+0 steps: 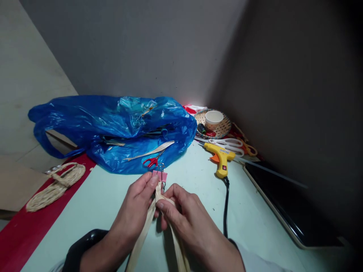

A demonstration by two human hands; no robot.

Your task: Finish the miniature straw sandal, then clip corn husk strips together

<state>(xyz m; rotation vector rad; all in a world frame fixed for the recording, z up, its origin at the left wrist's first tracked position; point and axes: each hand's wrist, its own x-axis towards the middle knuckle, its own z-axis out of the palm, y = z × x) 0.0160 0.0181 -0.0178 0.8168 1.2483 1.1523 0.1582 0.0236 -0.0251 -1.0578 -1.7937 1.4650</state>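
My left hand [139, 198] is closed, its thumb and fingers pinching a pink clip [160, 176] at the top of several pale flat fibre strips [142, 234]. Close by on the right, my right hand [185, 211] is closed round the same strips just below the clip, where they cross or fold over each other. Long loose ends hang from both hands toward the bottom edge of the view. A small metal ring and chain show at the clip. Just beyond it lie small red-handled scissors [151, 162], on or against a blue plastic bag [121, 124].
A yellow glue gun [222, 156] with a black cord lies at right, beside white-handled scissors [227, 143]. Behind them a woven tray [225, 128] holds a white bowl [214, 117]. A black flat panel [292, 204] lies far right. A woven sandal-shaped piece [58, 187] rests at left.
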